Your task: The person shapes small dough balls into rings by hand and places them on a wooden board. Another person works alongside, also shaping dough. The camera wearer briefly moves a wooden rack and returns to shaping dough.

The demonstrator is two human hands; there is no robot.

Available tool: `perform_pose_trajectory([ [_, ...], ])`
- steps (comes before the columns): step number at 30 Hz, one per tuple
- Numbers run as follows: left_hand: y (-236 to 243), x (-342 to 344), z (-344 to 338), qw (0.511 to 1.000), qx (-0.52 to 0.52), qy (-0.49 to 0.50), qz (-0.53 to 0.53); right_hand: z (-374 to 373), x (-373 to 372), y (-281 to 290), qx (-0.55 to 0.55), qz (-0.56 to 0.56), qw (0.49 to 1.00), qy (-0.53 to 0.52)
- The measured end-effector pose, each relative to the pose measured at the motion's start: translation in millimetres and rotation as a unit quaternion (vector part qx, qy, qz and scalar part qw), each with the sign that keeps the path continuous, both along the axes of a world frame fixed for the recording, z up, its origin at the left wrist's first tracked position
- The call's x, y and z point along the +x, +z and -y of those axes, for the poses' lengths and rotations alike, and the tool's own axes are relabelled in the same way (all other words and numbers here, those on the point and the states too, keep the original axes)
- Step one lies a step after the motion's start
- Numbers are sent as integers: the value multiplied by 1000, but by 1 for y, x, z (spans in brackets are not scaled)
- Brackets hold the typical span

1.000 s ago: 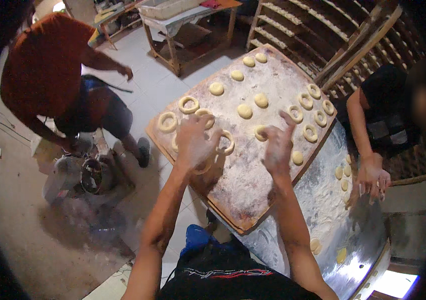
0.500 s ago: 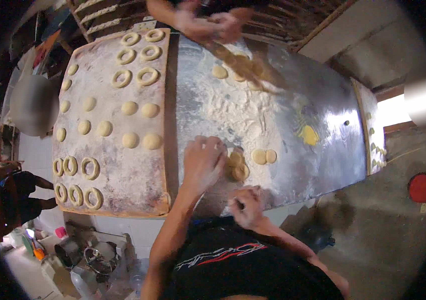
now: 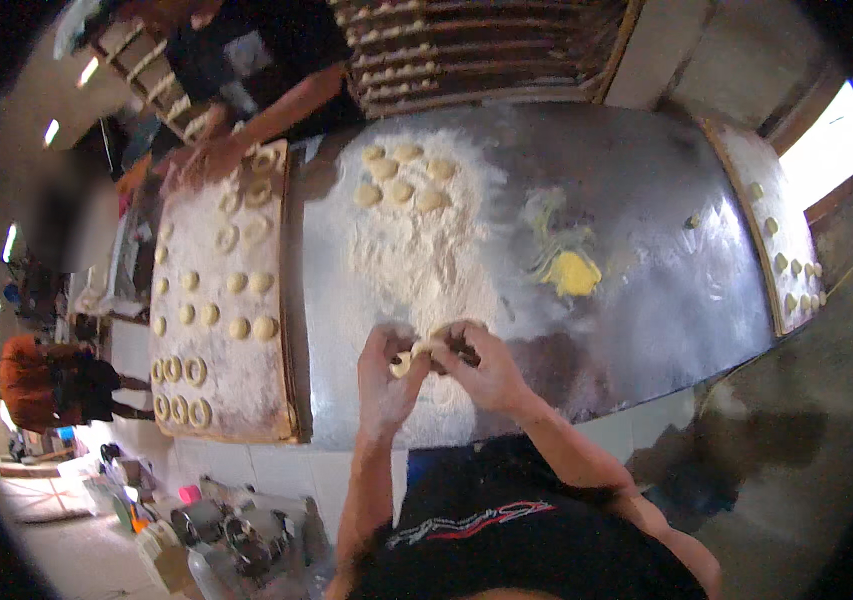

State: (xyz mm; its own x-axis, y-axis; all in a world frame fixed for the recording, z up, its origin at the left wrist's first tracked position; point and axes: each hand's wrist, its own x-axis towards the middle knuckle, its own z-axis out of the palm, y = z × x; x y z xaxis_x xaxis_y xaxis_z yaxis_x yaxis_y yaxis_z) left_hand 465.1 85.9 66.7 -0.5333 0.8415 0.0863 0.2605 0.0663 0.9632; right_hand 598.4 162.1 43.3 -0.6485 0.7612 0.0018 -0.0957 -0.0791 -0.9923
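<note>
My left hand (image 3: 389,378) and my right hand (image 3: 486,372) meet at the near part of the metal table (image 3: 636,300), fingers curled round a pale piece of dough (image 3: 424,348) that they partly hide. Loose flour (image 3: 416,255) spreads beyond my hands, with several dough rounds (image 3: 401,190) on its far part. A smear of yellow powder or paste (image 3: 573,272) lies to the right. On the left, a floured wooden board (image 3: 221,385) carries dough rounds (image 3: 264,327) and dough rings (image 3: 196,370).
A co-worker in black (image 3: 266,70) reaches over the board's far end. Another person in orange (image 3: 31,385) stands at the left. A rack of dough (image 3: 486,55) is behind the table. Another board (image 3: 791,270) lies at the right end; machinery (image 3: 246,535) is at the lower left.
My hands have left the wooden board and come together on dough on the metal table. The view has turned. The co-worker's hands have moved over to the board.
</note>
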Motion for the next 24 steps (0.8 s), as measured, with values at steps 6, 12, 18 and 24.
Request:
perform_pose_trajectory([
  [6,51,8,5,980,-101,-45,166,-22,9,20,-18,-21,982,187],
  [12,39,-20,-15,998,2,-67,15,-8,-29,42,335,-37,939,75],
  [18,23,-58,-4,980,-60,-107,158,-21,-44,37,280,242,929,-12],
  [24,14,-25,-33,909,85,152,379,2,-52,7,161,45,986,15],
])
